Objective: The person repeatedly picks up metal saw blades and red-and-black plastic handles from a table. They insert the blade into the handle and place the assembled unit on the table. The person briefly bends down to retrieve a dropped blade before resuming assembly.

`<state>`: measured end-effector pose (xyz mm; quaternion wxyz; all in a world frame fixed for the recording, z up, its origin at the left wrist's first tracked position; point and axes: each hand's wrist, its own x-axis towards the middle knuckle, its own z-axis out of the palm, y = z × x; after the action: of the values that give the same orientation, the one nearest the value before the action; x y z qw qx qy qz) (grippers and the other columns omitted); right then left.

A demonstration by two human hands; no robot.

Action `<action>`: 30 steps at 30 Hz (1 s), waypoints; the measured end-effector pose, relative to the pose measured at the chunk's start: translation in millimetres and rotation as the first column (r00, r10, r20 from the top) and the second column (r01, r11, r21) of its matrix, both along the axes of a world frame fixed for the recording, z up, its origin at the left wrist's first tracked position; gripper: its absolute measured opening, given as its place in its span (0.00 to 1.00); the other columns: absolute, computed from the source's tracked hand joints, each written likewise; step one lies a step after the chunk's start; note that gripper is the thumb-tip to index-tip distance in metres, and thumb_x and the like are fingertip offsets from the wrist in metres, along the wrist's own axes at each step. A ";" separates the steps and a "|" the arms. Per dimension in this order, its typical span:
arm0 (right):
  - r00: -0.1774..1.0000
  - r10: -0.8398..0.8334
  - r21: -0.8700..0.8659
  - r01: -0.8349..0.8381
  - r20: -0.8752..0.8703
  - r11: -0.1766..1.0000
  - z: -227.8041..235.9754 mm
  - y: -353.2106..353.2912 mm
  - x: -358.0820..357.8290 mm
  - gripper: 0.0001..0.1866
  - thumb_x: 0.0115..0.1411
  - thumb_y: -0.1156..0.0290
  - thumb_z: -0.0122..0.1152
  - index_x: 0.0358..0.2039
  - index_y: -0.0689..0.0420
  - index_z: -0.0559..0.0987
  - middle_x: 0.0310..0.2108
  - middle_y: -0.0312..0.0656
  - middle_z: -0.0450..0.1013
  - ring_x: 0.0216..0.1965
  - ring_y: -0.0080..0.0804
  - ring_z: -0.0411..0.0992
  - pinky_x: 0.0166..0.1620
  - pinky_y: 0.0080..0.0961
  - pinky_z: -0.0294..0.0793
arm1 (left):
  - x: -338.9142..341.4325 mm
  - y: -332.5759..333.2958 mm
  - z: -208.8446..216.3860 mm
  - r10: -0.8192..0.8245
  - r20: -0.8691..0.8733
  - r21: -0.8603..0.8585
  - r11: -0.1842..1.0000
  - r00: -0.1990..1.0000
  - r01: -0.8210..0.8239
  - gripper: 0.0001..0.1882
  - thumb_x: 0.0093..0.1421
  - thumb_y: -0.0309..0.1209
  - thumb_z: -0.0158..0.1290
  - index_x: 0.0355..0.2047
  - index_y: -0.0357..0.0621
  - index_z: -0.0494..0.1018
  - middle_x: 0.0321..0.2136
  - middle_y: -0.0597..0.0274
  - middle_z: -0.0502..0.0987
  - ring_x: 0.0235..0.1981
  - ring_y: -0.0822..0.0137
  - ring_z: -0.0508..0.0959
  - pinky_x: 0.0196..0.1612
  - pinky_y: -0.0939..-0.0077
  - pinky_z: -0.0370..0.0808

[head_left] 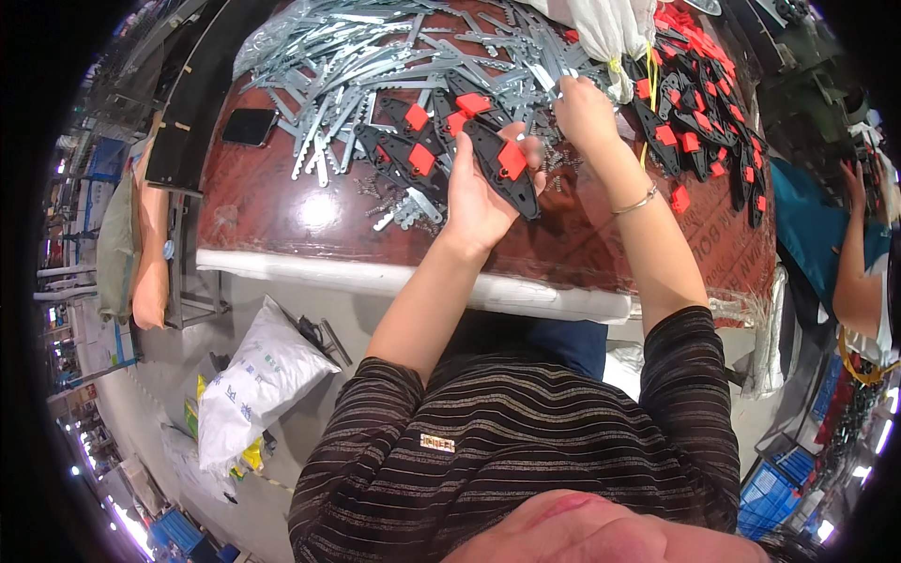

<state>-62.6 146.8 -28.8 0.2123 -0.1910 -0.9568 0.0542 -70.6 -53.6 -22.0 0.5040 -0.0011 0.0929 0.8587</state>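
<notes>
My left hand (pixel 483 192) is closed round a flat black plastic part (pixel 493 159) with a red block (pixel 512 159) on it. It holds the part tilted above the near side of the table. My right hand (pixel 587 114) is at the right edge of the heap of notched metal strips (pixel 375 56), its fingers pinched together. What lies between those fingertips is too small to make out. Several more black parts with red blocks (pixel 420 159) lie just left of my left hand. Small springs (pixel 561 169) are scattered on the table between my hands.
A pile of black and red parts (pixel 699 117) covers the right of the brown table (pixel 282 206). A tied white bag (pixel 610 42) stands behind my right hand. A dark phone-like slab (pixel 249 127) lies left. White padding (pixel 413 281) lines the near edge. A person's arm (pixel 856 272) shows far right.
</notes>
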 end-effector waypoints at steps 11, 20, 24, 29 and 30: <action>0.926 -0.114 -0.719 -0.198 -0.360 0.667 11.6 -19.0 109.1 0.09 0.60 0.70 0.44 0.29 0.62 0.70 0.19 0.38 0.65 0.21 0.26 0.64 0.26 0.23 0.64 | -1.2 2.7 3.7 0.126 0.081 -0.157 0.981 0.989 -0.113 0.32 0.61 0.60 0.33 0.39 0.42 0.69 0.30 0.60 0.72 0.32 0.64 0.72 0.38 0.64 0.72; 0.948 -0.055 -0.873 -0.266 -0.315 0.409 36.0 -117.2 219.4 0.04 0.62 0.73 0.47 0.35 0.59 0.66 0.23 0.33 0.65 0.23 0.17 0.59 0.28 0.17 0.62 | 2.6 -0.9 11.0 0.174 0.126 -0.086 0.983 0.977 -0.164 0.34 0.59 0.63 0.31 0.34 0.43 0.70 0.25 0.62 0.70 0.28 0.64 0.70 0.33 0.69 0.71; 0.949 0.020 -0.667 -0.237 -0.316 0.706 35.3 -125.7 235.2 0.04 0.59 0.78 0.49 0.34 0.60 0.66 0.25 0.39 0.63 0.24 0.26 0.63 0.29 0.20 0.62 | 7.2 -0.7 16.9 0.205 0.112 -0.140 0.972 0.972 -0.188 0.34 0.59 0.63 0.30 0.29 0.45 0.69 0.23 0.64 0.69 0.25 0.66 0.69 0.30 0.73 0.69; 0.960 0.044 -0.476 -0.178 -0.278 0.861 40.7 -135.5 238.1 0.08 0.55 0.81 0.53 0.36 0.61 0.68 0.29 0.47 0.67 0.28 0.43 0.68 0.32 0.32 0.67 | 13.6 0.2 22.4 0.287 0.126 -0.204 0.944 0.950 -0.258 0.32 0.60 0.63 0.28 0.23 0.47 0.65 0.18 0.66 0.67 0.23 0.67 0.66 0.28 0.74 0.66; 0.962 0.047 -0.459 -0.172 -0.270 0.872 41.3 -136.3 236.8 0.09 0.54 0.81 0.53 0.37 0.61 0.68 0.30 0.47 0.68 0.29 0.44 0.68 0.32 0.34 0.67 | 14.7 0.2 22.3 0.296 0.110 -0.195 0.942 0.949 -0.272 0.32 0.60 0.63 0.28 0.23 0.48 0.65 0.18 0.67 0.66 0.23 0.67 0.66 0.28 0.74 0.66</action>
<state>174.2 10.5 12.5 0.2740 -0.1742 -0.8886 0.3240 -55.8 -53.5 0.2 0.3777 -0.1188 0.1328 0.9086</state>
